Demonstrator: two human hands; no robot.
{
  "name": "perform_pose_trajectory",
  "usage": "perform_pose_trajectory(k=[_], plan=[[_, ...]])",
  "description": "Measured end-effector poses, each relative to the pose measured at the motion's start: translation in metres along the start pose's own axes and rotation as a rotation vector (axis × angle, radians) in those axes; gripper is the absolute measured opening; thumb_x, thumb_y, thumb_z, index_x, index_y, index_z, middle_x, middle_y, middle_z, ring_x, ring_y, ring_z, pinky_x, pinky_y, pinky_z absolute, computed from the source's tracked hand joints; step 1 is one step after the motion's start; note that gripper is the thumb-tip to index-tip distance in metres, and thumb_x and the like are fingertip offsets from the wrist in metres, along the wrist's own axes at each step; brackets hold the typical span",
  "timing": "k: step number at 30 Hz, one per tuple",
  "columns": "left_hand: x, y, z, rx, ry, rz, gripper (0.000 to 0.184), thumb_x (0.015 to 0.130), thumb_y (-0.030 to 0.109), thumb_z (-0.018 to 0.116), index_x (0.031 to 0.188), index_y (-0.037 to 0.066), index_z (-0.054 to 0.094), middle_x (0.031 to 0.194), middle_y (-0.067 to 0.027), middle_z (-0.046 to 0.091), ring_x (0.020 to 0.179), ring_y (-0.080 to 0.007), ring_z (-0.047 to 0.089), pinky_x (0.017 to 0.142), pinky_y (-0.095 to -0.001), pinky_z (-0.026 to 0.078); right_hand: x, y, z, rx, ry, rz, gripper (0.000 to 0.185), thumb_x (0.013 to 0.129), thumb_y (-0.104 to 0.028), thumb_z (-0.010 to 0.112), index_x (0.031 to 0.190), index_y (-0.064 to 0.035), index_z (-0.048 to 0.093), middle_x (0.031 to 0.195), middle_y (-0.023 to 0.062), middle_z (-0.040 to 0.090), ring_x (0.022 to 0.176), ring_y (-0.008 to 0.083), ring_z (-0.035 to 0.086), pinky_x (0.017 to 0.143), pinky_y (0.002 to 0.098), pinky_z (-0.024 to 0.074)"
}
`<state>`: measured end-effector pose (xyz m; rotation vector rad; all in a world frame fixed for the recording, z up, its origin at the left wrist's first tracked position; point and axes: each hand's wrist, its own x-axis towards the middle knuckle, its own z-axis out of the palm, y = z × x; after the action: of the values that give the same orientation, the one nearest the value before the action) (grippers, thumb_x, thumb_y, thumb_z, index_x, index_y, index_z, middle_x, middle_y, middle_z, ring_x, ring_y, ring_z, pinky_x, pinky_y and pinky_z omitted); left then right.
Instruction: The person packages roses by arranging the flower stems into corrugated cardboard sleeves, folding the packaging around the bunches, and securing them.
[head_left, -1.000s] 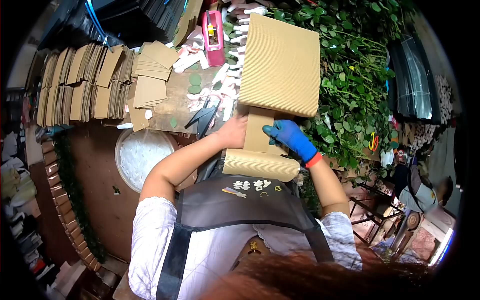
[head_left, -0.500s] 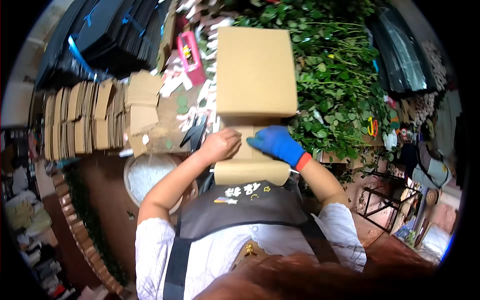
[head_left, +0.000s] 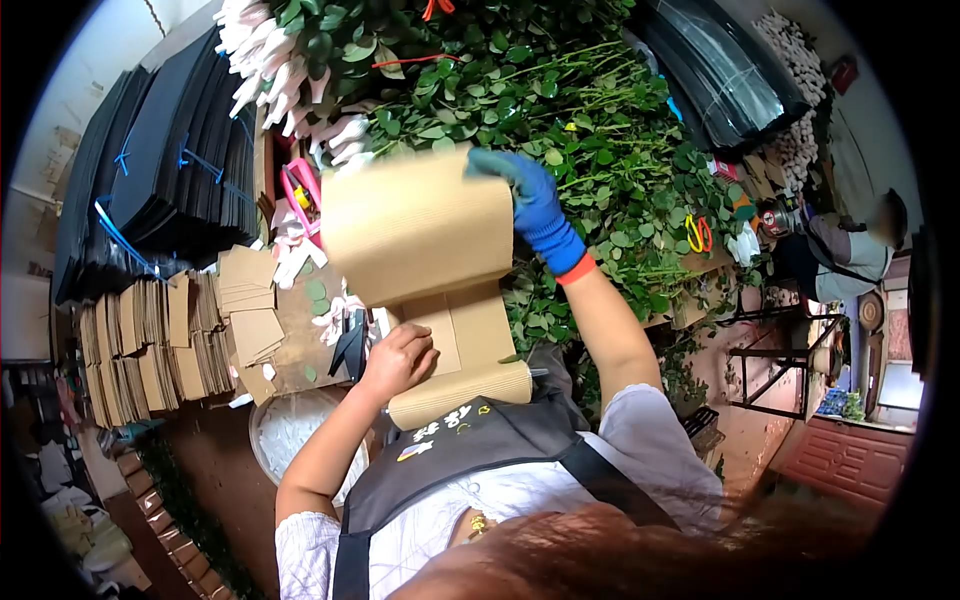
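A sheet of corrugated cardboard (head_left: 420,225) is spread in front of me, its far flap raised and curved and its near edge rolled (head_left: 465,395) against my apron (head_left: 460,445). My bare left hand (head_left: 400,358) rests at the left side of the sheet's middle part, fingers curled together; whatever they may pinch is hidden. My right hand (head_left: 535,210), in a blue glove with a red cuff, reaches up to the flap's far right corner. Its fingers stretch leftward over that corner, the tips slightly blurred. Whether they press on the cardboard I cannot tell.
Leafy green stems (head_left: 590,150) cover the table beyond and to the right. Stacked cardboard pieces (head_left: 155,340), dark folded sheets (head_left: 150,180), black scissors (head_left: 349,345) and a pink-framed object (head_left: 300,200) lie left. Yellow-and-red scissors (head_left: 698,235) lie right. A white-lined tub (head_left: 300,435) stands below the table.
My right hand has moved from the sheet's middle up to its far right corner. My left hand stays low at the sheet. The view has turned, and the sheet now tilts.
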<state>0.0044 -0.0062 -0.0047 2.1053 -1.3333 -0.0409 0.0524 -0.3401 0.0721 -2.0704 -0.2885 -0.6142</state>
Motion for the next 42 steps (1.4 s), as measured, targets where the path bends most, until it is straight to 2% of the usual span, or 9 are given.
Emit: perform_pose_trajectory(k=[3, 7, 13, 17, 21, 31, 33, 38, 42], plan=[[0.0, 0.0, 0.0, 0.0, -0.012, -0.02, 0.018, 0.082, 0.014, 0.076, 0.094, 0.002, 0.071, 0.102, -0.0109, 0.07, 0.093, -0.0296, 0.067, 0.081, -0.0383, 0.057, -0.033, -0.002, 0.015, 0.383, -0.07, 0.314, 0.035, 0.09, -0.017, 0.072, 0.124, -0.0089, 0.067, 0.115, 0.0094, 0.073, 0.099, 0.0193, 0.07, 0.088, 0.0315, 0.0543], [0.001, -0.002, 0.0, 0.007, -0.027, -0.034, 0.018, 0.082, 0.014, 0.076, 0.095, 0.002, 0.071, 0.102, -0.0107, 0.07, 0.092, -0.0294, 0.067, 0.08, -0.0378, 0.057, -0.053, -0.031, -0.038, -0.289, -0.105, 0.703, 0.032, 0.091, -0.024, 0.067, 0.122, -0.0166, 0.068, 0.113, 0.0096, 0.072, 0.097, 0.0261, 0.07, 0.09, 0.0352, 0.0548], [-0.003, 0.001, -0.001, -0.009, -0.042, -0.035, 0.022, 0.083, 0.017, 0.076, 0.1, 0.003, 0.071, 0.107, -0.0113, 0.07, 0.095, -0.0301, 0.068, 0.081, -0.0382, 0.057, -0.064, 0.066, -0.089, -1.216, -0.074, -0.105, 0.035, 0.089, -0.026, 0.068, 0.123, -0.02, 0.066, 0.114, 0.0076, 0.07, 0.105, 0.0267, 0.066, 0.094, 0.0391, 0.0528], [-0.01, -0.004, 0.001, 0.008, -0.084, -0.038, 0.026, 0.083, 0.02, 0.077, 0.103, 0.003, 0.071, 0.114, -0.0119, 0.068, 0.109, -0.0328, 0.063, 0.093, -0.0428, 0.052, -0.055, 0.07, -0.126, -0.849, -0.193, 0.32, 0.02, 0.092, -0.023, 0.064, 0.112, -0.0193, 0.067, 0.108, 0.0053, 0.069, 0.102, 0.0281, 0.066, 0.091, 0.0429, 0.053], [-0.014, -0.008, 0.003, 0.014, -0.086, -0.018, 0.035, 0.081, 0.025, 0.08, 0.105, 0.002, 0.071, 0.118, -0.0127, 0.067, 0.123, -0.0352, 0.057, 0.106, -0.0495, 0.043, -0.035, -0.024, -0.151, -1.079, 0.252, -0.145, 0.021, 0.093, -0.026, 0.066, 0.112, -0.0217, 0.072, 0.093, 0.0053, 0.07, 0.081, 0.0256, 0.065, 0.076, 0.0404, 0.0538], [-0.018, -0.01, -0.009, -0.278, -0.188, -0.326, 0.11, 0.062, 0.042, 0.095, 0.147, 0.002, 0.037, 0.136, -0.0195, 0.06, 0.13, -0.0341, 0.054, 0.111, -0.0467, 0.037, -0.173, -0.045, -0.147, -0.561, -0.529, 0.287, 0.023, 0.09, -0.028, 0.069, 0.112, -0.022, 0.072, 0.09, 0.0064, 0.07, 0.086, 0.0276, 0.066, 0.077, 0.0402, 0.0536], [-0.02, -0.012, -0.005, -0.423, -0.183, -0.391, 0.104, 0.066, 0.045, 0.091, 0.147, 0.005, 0.04, 0.133, -0.0137, 0.063, 0.129, -0.0322, 0.054, 0.122, -0.0589, 0.013, -0.196, -0.023, -0.147, -0.759, -0.818, 0.336, 0.027, 0.089, -0.029, 0.07, 0.115, -0.0224, 0.071, 0.09, 0.0061, 0.069, 0.089, 0.027, 0.067, 0.08, 0.0398, 0.0541], [-0.017, -0.01, -0.006, -0.242, -0.218, -0.206, 0.038, 0.074, 0.033, 0.086, 0.104, 0.011, 0.076, 0.132, -0.0096, 0.062, 0.122, -0.0329, 0.057, 0.118, -0.0635, 0.019, -0.147, -0.047, -0.139, -0.695, -0.642, 0.205, 0.024, 0.092, -0.029, 0.063, 0.113, -0.021, 0.069, 0.098, 0.0079, 0.069, 0.095, 0.0304, 0.067, 0.088, 0.0422, 0.0533], [-0.007, -0.003, -0.021, -0.177, -0.29, -0.136, 0.033, 0.077, 0.033, 0.085, 0.102, 0.014, 0.077, 0.135, -0.0105, 0.06, 0.124, -0.0323, 0.055, 0.112, -0.0538, 0.03, -0.079, 0.029, -0.11, -0.83, -0.26, 0.057, 0.028, 0.087, -0.019, 0.065, 0.114, -0.0171, 0.068, 0.123, 0.0098, 0.066, 0.109, 0.0324, 0.062, 0.098, 0.0446, 0.0485]])
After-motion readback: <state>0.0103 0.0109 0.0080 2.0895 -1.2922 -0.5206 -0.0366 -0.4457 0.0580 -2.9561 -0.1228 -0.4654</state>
